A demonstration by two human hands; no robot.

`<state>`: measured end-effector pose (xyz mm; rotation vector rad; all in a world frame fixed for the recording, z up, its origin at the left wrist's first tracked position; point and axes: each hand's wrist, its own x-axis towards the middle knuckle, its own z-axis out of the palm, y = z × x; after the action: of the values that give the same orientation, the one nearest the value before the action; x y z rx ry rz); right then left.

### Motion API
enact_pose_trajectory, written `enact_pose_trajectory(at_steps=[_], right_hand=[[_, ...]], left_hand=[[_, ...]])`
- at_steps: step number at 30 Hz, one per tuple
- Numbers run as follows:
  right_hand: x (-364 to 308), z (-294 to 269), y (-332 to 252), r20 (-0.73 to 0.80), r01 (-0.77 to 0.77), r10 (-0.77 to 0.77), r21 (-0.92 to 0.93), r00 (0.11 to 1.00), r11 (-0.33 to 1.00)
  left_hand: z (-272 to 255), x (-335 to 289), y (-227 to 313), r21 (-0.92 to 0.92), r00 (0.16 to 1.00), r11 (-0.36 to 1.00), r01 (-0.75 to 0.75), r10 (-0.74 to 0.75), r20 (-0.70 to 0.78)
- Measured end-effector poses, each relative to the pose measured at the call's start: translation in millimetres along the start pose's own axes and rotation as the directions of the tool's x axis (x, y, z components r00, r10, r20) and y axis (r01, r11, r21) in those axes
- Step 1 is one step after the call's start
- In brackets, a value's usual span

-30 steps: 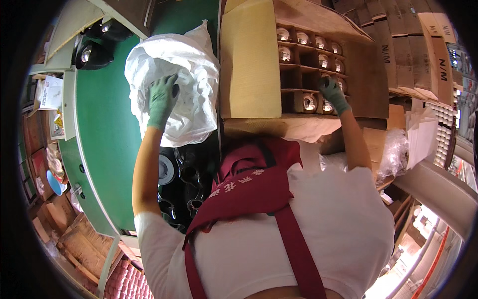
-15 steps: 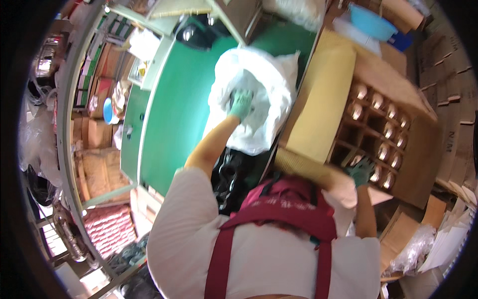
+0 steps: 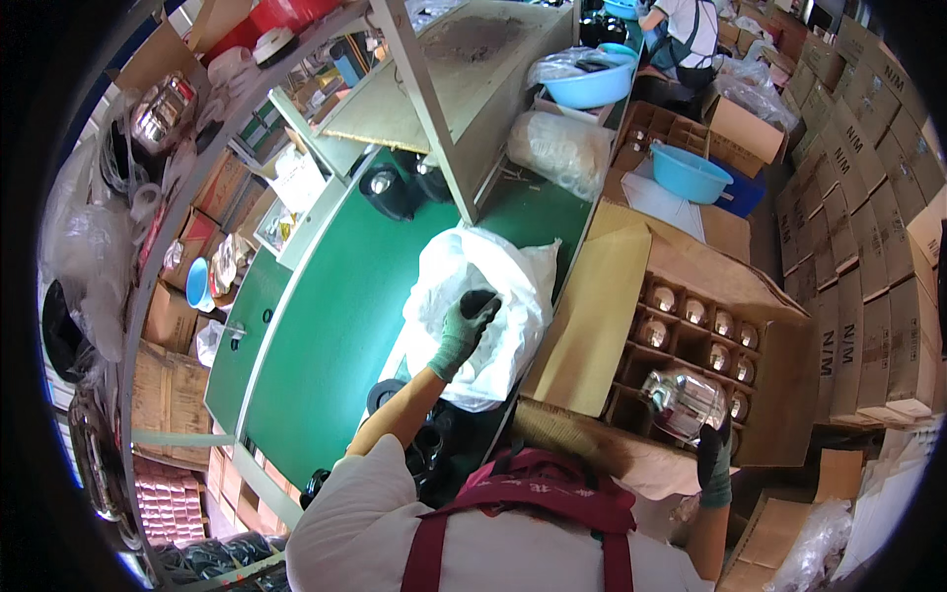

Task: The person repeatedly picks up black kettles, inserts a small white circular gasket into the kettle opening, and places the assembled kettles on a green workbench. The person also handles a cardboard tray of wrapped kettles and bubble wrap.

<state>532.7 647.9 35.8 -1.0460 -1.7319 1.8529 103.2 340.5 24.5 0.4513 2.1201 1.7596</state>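
My right hand, in a green glove with dark fingers, grips a silver flask liner. The shiny liner lies tilted above the open carton. Inside, cardboard dividers hold several more silver liners upright, and some compartments show dark gaps. My left hand, also gloved, is over the mouth of a white plastic bag on the green bench. Its fingers are curled around something dark that I cannot make out from the dark glove palm. Black round parts lie beside my left forearm.
Black rounded housings stand at the bench's far end beside a metal post. Blue basins and another divided carton are beyond. Stacked cartons line the right side. Another person is at the far end.
My right hand has lifted a silver liner out of the carton. My left hand has risen from inside the white bag to its mouth. The view has tilted up, showing more of the far end.
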Motion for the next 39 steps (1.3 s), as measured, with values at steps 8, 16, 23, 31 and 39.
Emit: enact_pose_trajectory(at_steps=[8,16,23,31,39], right_hand=[[23,161,-46,0.377,0.715,-0.608,-0.353,0.699,0.604],[17,240,-51,0.312,0.831,-0.772,-0.165,0.555,0.531],[20,243,-36,0.481,0.650,-0.526,-0.130,0.702,0.749],[-1,268,-49,0.432,0.426,-0.408,0.061,0.804,0.903],[-27,302,-57,0.519,0.855,-0.717,-0.475,0.465,0.211]], left_hand=[[26,-101,143,-0.134,0.954,0.944,-0.300,0.299,-0.028],[-15,-131,140,0.382,0.846,0.810,-0.445,0.520,-0.116],[-26,-155,135,-0.114,0.958,0.967,-0.226,0.200,-0.204],[-30,-155,127,0.640,0.742,0.643,-0.421,0.650,-0.164],[-55,-154,124,0.532,0.752,0.688,-0.494,0.645,-0.135]])
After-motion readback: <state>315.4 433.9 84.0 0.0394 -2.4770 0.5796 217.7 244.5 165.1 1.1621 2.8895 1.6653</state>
